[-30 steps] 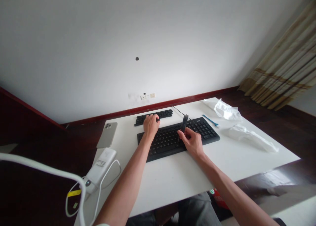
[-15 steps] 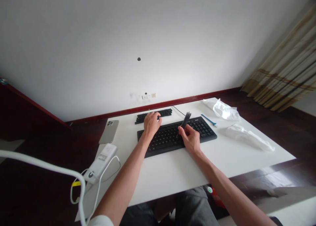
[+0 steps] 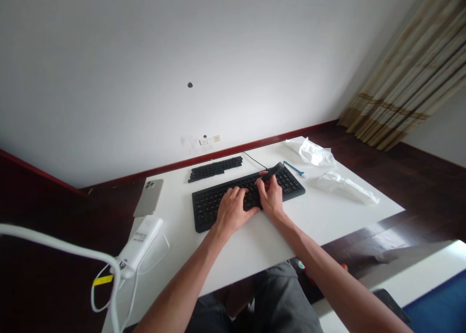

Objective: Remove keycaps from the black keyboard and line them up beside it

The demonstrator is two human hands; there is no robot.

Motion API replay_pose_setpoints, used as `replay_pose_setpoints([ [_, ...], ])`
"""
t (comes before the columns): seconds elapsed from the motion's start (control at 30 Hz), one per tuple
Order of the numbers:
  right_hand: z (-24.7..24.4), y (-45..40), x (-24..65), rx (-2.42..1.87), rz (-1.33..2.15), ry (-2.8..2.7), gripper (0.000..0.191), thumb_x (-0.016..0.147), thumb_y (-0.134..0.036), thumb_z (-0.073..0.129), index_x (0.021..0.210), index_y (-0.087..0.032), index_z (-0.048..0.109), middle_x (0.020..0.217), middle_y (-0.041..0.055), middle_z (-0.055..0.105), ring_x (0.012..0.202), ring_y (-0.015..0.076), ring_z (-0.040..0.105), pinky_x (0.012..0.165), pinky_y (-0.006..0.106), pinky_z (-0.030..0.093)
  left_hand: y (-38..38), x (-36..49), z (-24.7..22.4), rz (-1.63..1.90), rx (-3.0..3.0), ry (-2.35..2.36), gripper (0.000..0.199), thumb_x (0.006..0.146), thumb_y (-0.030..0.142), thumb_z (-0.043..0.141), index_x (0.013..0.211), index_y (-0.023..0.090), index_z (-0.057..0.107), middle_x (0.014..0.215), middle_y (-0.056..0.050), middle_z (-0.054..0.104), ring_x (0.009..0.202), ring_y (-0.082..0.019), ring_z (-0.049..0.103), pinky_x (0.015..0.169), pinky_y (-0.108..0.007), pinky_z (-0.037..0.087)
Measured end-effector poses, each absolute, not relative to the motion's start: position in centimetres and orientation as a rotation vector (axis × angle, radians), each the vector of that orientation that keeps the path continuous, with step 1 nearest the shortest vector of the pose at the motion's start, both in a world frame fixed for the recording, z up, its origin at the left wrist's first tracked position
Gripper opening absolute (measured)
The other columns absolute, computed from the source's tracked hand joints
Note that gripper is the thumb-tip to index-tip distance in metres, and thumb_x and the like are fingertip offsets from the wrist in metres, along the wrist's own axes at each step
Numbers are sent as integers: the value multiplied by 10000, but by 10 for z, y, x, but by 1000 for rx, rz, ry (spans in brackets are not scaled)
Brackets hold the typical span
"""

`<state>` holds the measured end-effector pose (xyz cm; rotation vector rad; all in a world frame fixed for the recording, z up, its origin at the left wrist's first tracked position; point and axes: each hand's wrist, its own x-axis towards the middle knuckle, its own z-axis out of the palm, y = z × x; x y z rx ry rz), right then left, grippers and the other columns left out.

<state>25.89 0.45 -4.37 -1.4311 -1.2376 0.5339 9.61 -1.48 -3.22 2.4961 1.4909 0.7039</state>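
Note:
A black keyboard (image 3: 207, 211) lies on the white table in front of me. My left hand (image 3: 233, 208) rests on its middle keys, thumb stretched to the right and fingers apart; whether a small key lies under the fingertips cannot be made out. Close beside it, my right hand (image 3: 270, 193) is closed round a slim black tool (image 3: 273, 172), which slants up to the right over the keyboard and has a paler end. Its lower tip is hidden by the hand. Behind the keyboard, loose black keycaps (image 3: 215, 169) lie in rows.
To the right are a blue slim tool (image 3: 294, 169) and two crumpled clear plastic bags (image 3: 313, 153). A phone (image 3: 148, 198) and a white power bank (image 3: 140, 241) with a white cable (image 3: 61, 245) lie at the left. The table's (image 3: 218, 279) front edge is near my legs.
My left hand has come back from the loose keycaps onto the keyboard. The right hand has tipped the black tool lower, toward the right. The view has shifted slightly right.

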Motion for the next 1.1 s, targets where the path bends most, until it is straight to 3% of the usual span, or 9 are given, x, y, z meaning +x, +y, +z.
replay_pose_setpoints([
  [0.4,-42,2,258,-1502,530,-1375,256,926,-426,584,994,-201,685,775,43,741,622,194,639,643,300,473,-14,102,-41,667,2453,1477,399,809,438,856,1092,231,666,1036,-59,662,996,-259,608,903,-404,501],
  [1.1,-45,3,259,-1579,470,-1489,319,959,-443,541,847,-185,692,681,45,704,593,190,639,624,290,430,-14,103,-43,683,2415,1492,435,800,442,864,1093,204,648,1037,-57,658,997,-256,610,901,-403,502],
])
